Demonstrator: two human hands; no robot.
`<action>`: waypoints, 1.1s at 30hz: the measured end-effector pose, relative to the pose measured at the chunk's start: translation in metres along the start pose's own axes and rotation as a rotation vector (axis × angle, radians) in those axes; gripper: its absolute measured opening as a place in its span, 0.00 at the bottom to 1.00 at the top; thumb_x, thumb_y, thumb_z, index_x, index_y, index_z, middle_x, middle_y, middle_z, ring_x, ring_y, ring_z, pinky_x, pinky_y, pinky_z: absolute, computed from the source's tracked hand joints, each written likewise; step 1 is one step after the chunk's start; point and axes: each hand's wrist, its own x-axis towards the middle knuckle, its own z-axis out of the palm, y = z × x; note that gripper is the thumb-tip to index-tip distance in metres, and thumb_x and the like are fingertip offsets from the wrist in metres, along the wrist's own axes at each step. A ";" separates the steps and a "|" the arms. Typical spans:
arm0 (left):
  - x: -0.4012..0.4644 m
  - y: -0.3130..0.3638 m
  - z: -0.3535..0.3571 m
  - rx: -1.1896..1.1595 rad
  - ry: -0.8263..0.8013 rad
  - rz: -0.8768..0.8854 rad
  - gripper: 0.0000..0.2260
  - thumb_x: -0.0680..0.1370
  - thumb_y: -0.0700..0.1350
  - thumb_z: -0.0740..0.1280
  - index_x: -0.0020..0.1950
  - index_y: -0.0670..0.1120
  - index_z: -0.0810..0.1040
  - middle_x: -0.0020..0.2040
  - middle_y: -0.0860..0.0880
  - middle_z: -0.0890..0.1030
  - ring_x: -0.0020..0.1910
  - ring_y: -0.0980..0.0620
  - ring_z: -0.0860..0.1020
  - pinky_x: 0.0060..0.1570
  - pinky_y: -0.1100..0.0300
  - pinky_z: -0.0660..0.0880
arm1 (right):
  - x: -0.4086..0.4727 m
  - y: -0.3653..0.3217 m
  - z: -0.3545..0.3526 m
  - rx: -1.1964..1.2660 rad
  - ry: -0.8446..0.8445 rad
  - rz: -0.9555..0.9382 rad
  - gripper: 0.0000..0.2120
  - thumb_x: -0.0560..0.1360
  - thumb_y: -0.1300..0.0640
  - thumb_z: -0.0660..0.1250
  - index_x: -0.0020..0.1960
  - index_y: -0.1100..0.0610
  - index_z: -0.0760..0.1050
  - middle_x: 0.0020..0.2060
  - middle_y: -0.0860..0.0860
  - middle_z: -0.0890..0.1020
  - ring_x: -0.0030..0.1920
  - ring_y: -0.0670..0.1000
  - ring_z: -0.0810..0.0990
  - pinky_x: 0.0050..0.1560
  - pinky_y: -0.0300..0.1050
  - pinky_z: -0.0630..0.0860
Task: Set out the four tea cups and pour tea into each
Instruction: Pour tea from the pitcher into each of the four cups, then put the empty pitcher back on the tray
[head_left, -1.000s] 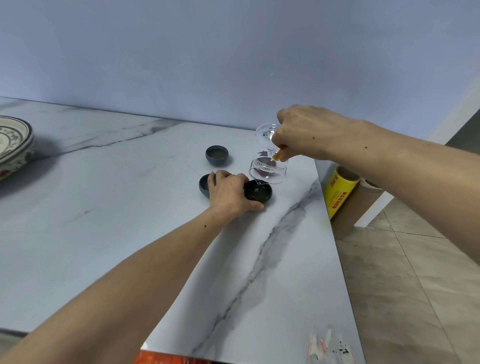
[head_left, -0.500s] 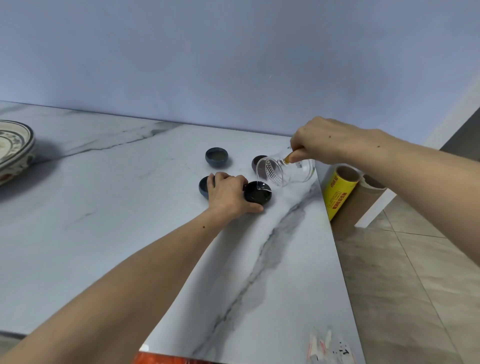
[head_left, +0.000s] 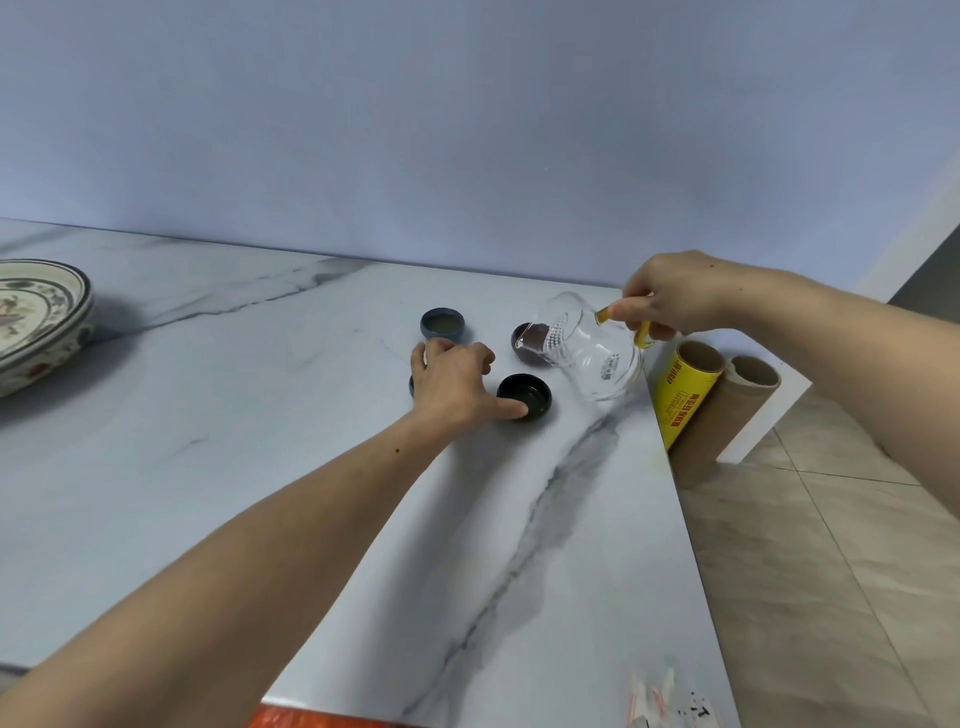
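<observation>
We hold the glass teapot (head_left: 589, 351) right of centre in the frame, tipped so that its long axis runs from the yellow handle (head_left: 623, 325) at the right down to the spout at the left. The spout hangs directly over the brown cup (head_left: 527, 349), which sits just to its left and below; that alignment is what the pour turns on. Our right hand (head_left: 670, 299) is the nearer one to this cup, its fingers (head_left: 623, 312) pinched firmly around the handle, wrist raised, forearm coming in from the right edge of the frame. We cannot tell whether a stream is falling; the pot looks nearly empty.

Our left hand (head_left: 454, 382) lies palm down on the tabletop (head_left: 208, 441) in the middle of the frame, fingers loosely spread and gripping nothing, the thumb tip touching the near rim of the black cup (head_left: 523, 396). That hand covers most of a fourth cup (head_left: 411, 385), of which only a dark edge shows at its left side. The blue cup (head_left: 442, 323) stands just above the left hand, apart from it, with pale liquid inside.

We judge the brown cup to be the one now being served, and a little more tilt to the left would be needed to empty the pot into it.
</observation>
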 end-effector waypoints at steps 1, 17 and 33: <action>0.002 -0.001 -0.003 -0.010 0.006 0.006 0.31 0.60 0.63 0.75 0.58 0.51 0.77 0.53 0.54 0.80 0.66 0.48 0.65 0.73 0.51 0.52 | 0.002 0.000 -0.002 0.037 0.001 0.009 0.17 0.76 0.44 0.62 0.39 0.56 0.79 0.30 0.51 0.82 0.31 0.49 0.79 0.32 0.41 0.72; 0.079 -0.046 -0.117 -0.224 0.035 -0.011 0.32 0.61 0.61 0.77 0.61 0.51 0.76 0.55 0.55 0.80 0.63 0.51 0.70 0.61 0.53 0.70 | 0.097 -0.070 -0.045 0.428 0.083 -0.085 0.18 0.78 0.48 0.61 0.40 0.60 0.79 0.32 0.55 0.82 0.30 0.48 0.78 0.31 0.40 0.72; 0.041 -0.107 -0.402 0.083 -0.015 -0.367 0.19 0.71 0.54 0.71 0.60 0.50 0.77 0.56 0.51 0.80 0.57 0.48 0.77 0.54 0.51 0.75 | 0.087 -0.330 -0.152 0.818 0.071 -0.070 0.15 0.76 0.46 0.63 0.38 0.55 0.79 0.31 0.47 0.82 0.29 0.46 0.78 0.33 0.40 0.75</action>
